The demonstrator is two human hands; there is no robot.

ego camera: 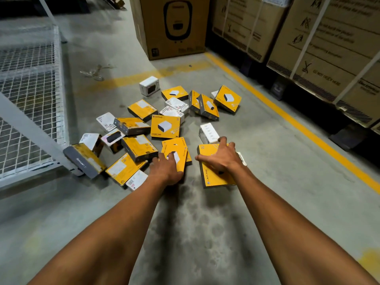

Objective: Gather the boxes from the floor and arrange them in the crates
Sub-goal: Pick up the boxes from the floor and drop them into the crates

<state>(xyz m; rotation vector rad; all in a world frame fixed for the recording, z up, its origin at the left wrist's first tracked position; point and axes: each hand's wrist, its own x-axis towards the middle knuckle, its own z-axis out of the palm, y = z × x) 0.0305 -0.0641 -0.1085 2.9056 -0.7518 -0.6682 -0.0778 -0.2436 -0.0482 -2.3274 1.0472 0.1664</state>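
Note:
Several small yellow and white boxes lie scattered over the grey concrete floor. My left hand (pixel 167 168) grips the near end of a tilted yellow box (pixel 174 150), thumb and fingers curled round its edges. My right hand (pixel 221 156) is spread over a larger yellow box (pixel 211 175) lying flat on the floor, with the fingers curled over its far and left edges. A white box (pixel 208 132) sits just beyond the right hand's fingertips. Another yellow box (pixel 165 126) stands face-up in the middle of the pile. No crate shows in this view.
A white wire-mesh cage (pixel 30 95) stands on the left, with boxes against its corner foot. A large brown carton (pixel 172 25) stands behind the pile. Strapped cartons on pallets (pixel 320 50) line the right, behind a yellow floor line (pixel 287 116).

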